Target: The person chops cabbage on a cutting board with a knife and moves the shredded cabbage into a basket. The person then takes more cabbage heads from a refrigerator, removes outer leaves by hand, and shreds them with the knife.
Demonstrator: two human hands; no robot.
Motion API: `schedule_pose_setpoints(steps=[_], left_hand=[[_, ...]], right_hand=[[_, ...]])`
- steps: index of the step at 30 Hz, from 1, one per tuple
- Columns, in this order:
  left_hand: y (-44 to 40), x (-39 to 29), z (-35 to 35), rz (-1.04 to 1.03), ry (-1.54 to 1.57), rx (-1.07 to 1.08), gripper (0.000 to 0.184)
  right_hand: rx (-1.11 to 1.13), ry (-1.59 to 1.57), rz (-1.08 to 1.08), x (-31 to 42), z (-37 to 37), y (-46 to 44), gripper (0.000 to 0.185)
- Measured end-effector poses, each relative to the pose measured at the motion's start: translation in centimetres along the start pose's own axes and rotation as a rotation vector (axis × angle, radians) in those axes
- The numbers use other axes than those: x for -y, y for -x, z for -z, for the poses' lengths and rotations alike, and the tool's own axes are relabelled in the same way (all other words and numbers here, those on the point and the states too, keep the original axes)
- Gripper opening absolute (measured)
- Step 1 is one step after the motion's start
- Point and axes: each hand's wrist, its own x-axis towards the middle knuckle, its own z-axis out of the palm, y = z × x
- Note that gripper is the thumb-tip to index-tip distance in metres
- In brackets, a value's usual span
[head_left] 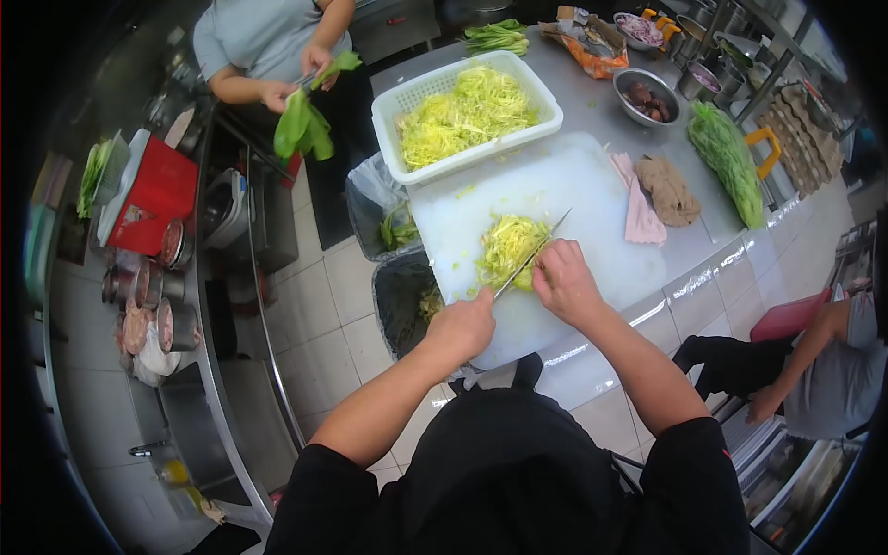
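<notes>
1. Leftward, a steel counter (218,393) carries a red container (157,203) toward its far end; a co-worker (268,37) holds long green leaves (302,129) in two hands.
2. A lined bin (393,310) stands just beside the left edge of the white cutting board (610,250), above the tiled floor (347,287).
3. The left hand (462,326), by the board's near left corner, is closed in a fist round the handle of a knife (536,253).
4. Beyond that fist and slightly right, the chopped greens (504,245) lie in from the board's left edge. Past them, a white basket (481,151) sits at its far left corner.
5. The blade runs diagonally along the pile's right side, tip toward the board's right edge.
6. The right hand (566,280) is nearer the greens, half curled, fingertips beside the blade; whether it grips any I cannot tell.
7. Off the board's right edge lie a pink cloth (638,203) and a brown cloth (668,191), then bagged lettuce (726,166) by the steel table's right edge.
8. Farthest right, another person (837,370) is partly in view.
</notes>
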Motion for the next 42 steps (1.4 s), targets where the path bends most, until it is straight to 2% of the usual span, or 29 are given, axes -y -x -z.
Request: schedule_pose_setpoints(steps=[2,5,8,11,14,17,20,23,25,28,31,34,37,40,42], left_hand=[[-0.5,-0.3,0.9,-0.005,-0.031,-0.003,0.032],[4.1,-1.3,3.8,-0.031,-0.041,-0.011,0.033],[0.2,0.0,-1.3,-0.025,-0.014,-0.043,0.033],[1.0,-1.1,1.6,-0.001,-0.027,-0.003,0.033],[3.3,-1.2,1.5,0.031,-0.045,0.031,0.034],[-1.3,-0.1,-1.3,-0.010,-0.031,-0.017,0.034],[3.3,-1.4,2.8,0.006,-0.021,-0.011,0.030],[0.5,-0.8,-0.9,0.001,0.009,-0.002,0.028],[-0.3,-1.3,-0.4,-0.001,0.012,-0.017,0.028],[3.4,-2.0,2.7,0.005,-0.028,0.004,0.027],[2.6,-1.6,0.1,0.067,-0.012,0.066,0.027],[0.6,-1.7,0.5,0.044,0.000,0.032,0.028],[4.6,-2.4,3.1,0.030,-0.015,0.059,0.028],[0.0,-0.9,-2.1,0.018,0.005,0.022,0.026],[-0.6,-1.1,-0.7,0.013,-0.021,0.012,0.025]], right_hand=[[0.029,-0.029,0.006,0.2,0.9,0.2,0.023],[0.013,-0.008,0.029,0.5,1.2,0.4,0.025],[0.026,0.009,0.015,0.1,0.5,0.5,0.025],[0.021,0.007,-0.005,0.1,0.6,0.5,0.026],[-0.007,-0.013,0.000,0.1,0.4,0.7,0.027],[0.003,-0.015,-0.027,0.1,0.3,0.7,0.026],[-0.031,-0.008,-0.013,0.1,0.3,0.6,0.024],[-0.050,-0.007,-0.002,0.0,0.2,0.8,0.023],[-0.046,-0.002,-0.013,0.0,0.2,0.8,0.023],[-0.056,-0.007,0.000,0.1,0.1,0.9,0.022],[-0.069,-0.015,0.007,-0.2,0.1,1.0,0.021],[-0.080,-0.017,0.017,0.0,0.1,0.8,0.021],[-0.088,-0.029,0.023,0.0,0.4,1.0,0.020],[-0.084,-0.049,0.004,0.0,0.3,1.5,0.020],[-0.085,-0.037,0.015,0.0,0.8,1.5,0.020]])
